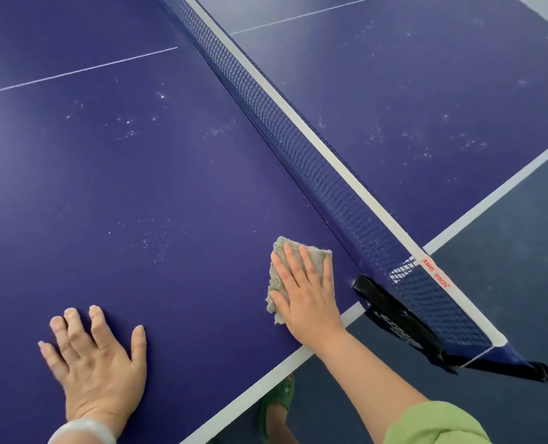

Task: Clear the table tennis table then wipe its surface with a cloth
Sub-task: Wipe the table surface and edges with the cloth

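Across most of the view, a blue desk (138,187) is being shown from above, its surface flecked with pale specks. It is being crossed from the upper middle to the lower right by a dark net (346,200) with a white top band. Beyond the desk's white edge line, grey floor (506,251) is being seen.

The left hand (96,363) is being laid palm down on the bare surface, fingers spread and holding nothing. The right hand (308,293) is being pressed flat, fingers straight, on a grey cloth (280,243) near the desk's edge and just beside the net's end.

The cloth is being held against the surface under the palm and fingers, with its long axis running away from the person, in line with the fingers. Its far corner is showing past the fingertips and its ragged left side beside the thumb.

A black net clamp (391,312) is being seen to the hand's right.
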Tool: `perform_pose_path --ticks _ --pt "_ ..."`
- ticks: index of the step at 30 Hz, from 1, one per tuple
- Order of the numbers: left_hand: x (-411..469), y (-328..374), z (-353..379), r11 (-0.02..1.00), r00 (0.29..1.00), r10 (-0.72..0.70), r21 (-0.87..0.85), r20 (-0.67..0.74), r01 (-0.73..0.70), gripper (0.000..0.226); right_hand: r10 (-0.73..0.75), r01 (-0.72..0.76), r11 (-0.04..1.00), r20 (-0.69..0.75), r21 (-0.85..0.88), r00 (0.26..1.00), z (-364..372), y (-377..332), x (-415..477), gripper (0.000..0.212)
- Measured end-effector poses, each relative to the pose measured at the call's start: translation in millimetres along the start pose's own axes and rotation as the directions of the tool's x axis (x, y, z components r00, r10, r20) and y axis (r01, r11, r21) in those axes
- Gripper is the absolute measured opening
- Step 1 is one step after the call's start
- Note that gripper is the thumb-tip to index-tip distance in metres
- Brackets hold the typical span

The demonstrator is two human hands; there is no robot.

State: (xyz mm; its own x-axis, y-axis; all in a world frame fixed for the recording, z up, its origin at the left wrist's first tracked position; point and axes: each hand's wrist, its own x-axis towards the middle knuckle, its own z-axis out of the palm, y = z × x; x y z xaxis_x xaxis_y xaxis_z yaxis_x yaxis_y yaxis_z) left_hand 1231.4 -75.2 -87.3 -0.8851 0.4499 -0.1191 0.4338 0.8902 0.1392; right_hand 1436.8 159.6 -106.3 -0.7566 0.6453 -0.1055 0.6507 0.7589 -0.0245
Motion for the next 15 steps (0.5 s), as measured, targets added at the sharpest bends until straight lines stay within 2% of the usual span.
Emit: perform_pose_path --ticks 3,9,10,12,14,15 --pt "1 -1 1 1.0 1.0 0.002 0.005 0.003 -0.002 0.09 0.093 -0.093 0.995 0.007 -0.038 0.996 1 21 -12 0.068" --pt "1 -3 4 0.999 1.0 -0.001 0.034 -0.005 0.001 0.089 0.223 -0.223 0.975 0.034 -0.005 0.974 -15 7 75 0.065" --pt "1 -2 4 0.999 1.0 -0.002 0.038 -0.003 0.002 0.089 0.178 -0.178 0.984 0.03 -0.007 0.984 -16 -6 82 0.065" --pt "0 -3 5 0.999 1.0 -0.002 0.042 -0.007 0.002 0.088 -0.042 0.042 0.999 0.02 -0.005 0.999 -13 -30 76 0.065" --pt "1 -4 5 0.999 1.0 0.001 0.046 -0.017 0.0 0.087 -0.257 0.257 0.966 0.024 0.018 0.966 -8 -34 58 0.065" --pt "1 -4 5 0.999 1.0 0.004 0.049 -0.019 -0.003 0.087 -0.298 0.297 0.954 0.024 0.029 0.954 -7 -25 53 0.064"
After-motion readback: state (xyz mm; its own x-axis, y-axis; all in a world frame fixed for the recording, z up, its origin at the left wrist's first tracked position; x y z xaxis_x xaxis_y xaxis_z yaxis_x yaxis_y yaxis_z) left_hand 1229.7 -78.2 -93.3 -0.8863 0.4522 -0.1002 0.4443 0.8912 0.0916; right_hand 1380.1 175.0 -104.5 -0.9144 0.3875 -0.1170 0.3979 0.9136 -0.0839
